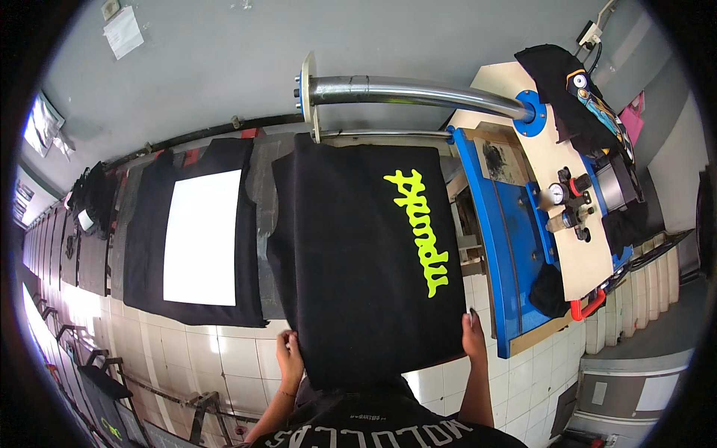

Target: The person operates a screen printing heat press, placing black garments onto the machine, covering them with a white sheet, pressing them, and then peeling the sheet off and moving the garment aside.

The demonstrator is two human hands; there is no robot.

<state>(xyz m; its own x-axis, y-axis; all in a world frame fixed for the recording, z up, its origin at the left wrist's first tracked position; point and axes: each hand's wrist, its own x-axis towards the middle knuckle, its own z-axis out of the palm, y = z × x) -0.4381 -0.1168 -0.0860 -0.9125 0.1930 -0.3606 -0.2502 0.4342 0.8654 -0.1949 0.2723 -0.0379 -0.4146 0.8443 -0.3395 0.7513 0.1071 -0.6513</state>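
A black garment (358, 246) with bright yellow-green lettering along its right side lies spread over the board in front of me. At its near left edge, my left hand (290, 357) pinches the cloth between closed fingers. My right hand (473, 336) is at the near right edge, fingers closed around the border of the fabric; part of its grip is hidden behind the cloth. Left of this garment, another black garment (142, 246) is laid flat with a white sheet (202, 239) on top.
On the right stands a blue and cream press (508, 246) with a pressure gauge (556, 194) and a red handle (590, 306). A thick metal bar (418, 93) spans the far side. Dark cloth (553, 82) hangs over the machine. More boards run left; a metal rack (194, 411) stands below.
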